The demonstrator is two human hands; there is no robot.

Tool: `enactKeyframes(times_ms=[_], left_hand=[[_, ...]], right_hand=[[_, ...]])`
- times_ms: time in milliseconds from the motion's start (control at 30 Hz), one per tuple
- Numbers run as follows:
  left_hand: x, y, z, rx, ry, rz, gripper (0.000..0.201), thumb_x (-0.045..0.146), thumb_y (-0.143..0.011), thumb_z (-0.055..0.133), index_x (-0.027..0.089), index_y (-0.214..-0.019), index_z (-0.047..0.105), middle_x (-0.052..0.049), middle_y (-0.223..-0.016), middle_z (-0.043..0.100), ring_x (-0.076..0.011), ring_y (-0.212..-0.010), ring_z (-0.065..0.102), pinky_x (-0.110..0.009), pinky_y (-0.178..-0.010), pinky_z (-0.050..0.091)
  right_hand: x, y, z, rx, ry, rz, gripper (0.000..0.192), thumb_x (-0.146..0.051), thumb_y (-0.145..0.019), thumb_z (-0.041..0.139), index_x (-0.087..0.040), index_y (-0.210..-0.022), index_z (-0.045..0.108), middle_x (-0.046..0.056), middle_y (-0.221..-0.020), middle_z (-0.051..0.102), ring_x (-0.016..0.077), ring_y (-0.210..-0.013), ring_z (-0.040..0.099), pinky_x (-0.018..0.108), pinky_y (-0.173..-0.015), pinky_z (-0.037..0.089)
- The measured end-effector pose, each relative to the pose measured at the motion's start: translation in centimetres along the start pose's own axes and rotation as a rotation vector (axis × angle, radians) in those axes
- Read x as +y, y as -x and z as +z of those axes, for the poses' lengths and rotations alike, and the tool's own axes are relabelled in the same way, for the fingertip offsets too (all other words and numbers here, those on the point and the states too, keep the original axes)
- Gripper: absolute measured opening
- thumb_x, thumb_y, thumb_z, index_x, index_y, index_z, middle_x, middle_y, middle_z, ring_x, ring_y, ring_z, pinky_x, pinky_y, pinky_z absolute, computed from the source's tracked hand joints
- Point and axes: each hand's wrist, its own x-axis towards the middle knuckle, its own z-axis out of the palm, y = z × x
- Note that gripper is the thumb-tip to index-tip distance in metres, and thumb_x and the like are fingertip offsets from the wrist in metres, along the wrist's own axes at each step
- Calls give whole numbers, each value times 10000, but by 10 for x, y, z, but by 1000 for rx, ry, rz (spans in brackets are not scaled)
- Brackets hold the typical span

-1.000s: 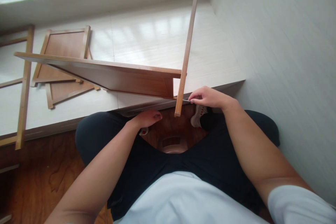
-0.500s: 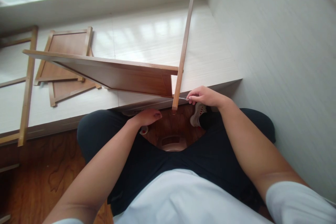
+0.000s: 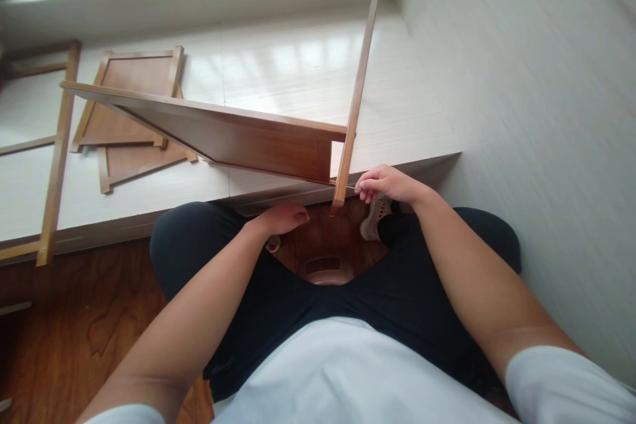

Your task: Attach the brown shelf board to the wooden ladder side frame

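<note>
My right hand (image 3: 375,183) is closed, pinching a thin metal rod (image 3: 351,187) that looks like a hex key. The rod's far end meets the lower part of a long wooden post (image 3: 355,99), though the post hides the exact contact. A framed wooden panel (image 3: 248,139) joins the post from the left and stands on edge, tilted. Below that panel, between my knees, my left hand (image 3: 285,217) is closed with its fingers curled. What it holds, if anything, is hidden.
Two smaller framed panels (image 3: 139,73) lie overlapping on the pale window ledge (image 3: 278,46). Farther left rests a wooden ladder-like frame (image 3: 58,152). A pale wall (image 3: 536,112) rises on the right. A stool (image 3: 325,271) shows between my legs, above the wooden floor (image 3: 99,331).
The camera has tilted a little, so the panel, post and ledge appear slightly farther right. My right hand's fingers have turned slightly on the metal rod. My left hand has hardly moved.
</note>
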Motion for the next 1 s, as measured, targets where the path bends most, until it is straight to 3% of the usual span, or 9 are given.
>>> enactKeyframes(times_ms=[333, 567, 800, 1000], left_hand=[[1, 1, -1, 100, 90, -16, 408, 498, -885, 532, 214, -1051, 773, -79, -1111, 781, -281, -1072, 687, -336, -957, 495], [10, 0, -2, 165, 332, 9, 329, 363, -872, 525, 185, -1012, 763, -41, -917, 774, -168, -779, 683, -261, -752, 524], [21, 1, -6, 232, 527, 27, 301, 323, -878, 517, 151, -955, 752, -37, -789, 736, -115, -667, 628, -216, -639, 496], [25, 1, -4, 241, 607, 34, 322, 346, -898, 506, 149, -956, 753, -38, -758, 725, -107, -659, 629, -186, -561, 441]], right_hand=[[-1, 0, -1, -13, -56, 63, 230, -325, -824, 700, -105, -846, 765, 86, -746, 765, 131, -623, 711, 178, -530, 499], [-3, 0, -1, -25, -90, 86, 219, -310, -822, 692, -101, -840, 757, 83, -739, 755, 131, -617, 700, 182, -527, 492], [-5, 0, -1, -26, -102, 118, 221, -317, -830, 683, -105, -842, 743, 72, -736, 740, 121, -616, 686, 176, -519, 471], [-4, 3, -1, -76, -9, 134, 283, -389, -871, 667, -117, -899, 743, 92, -858, 772, 124, -690, 704, 181, -557, 493]])
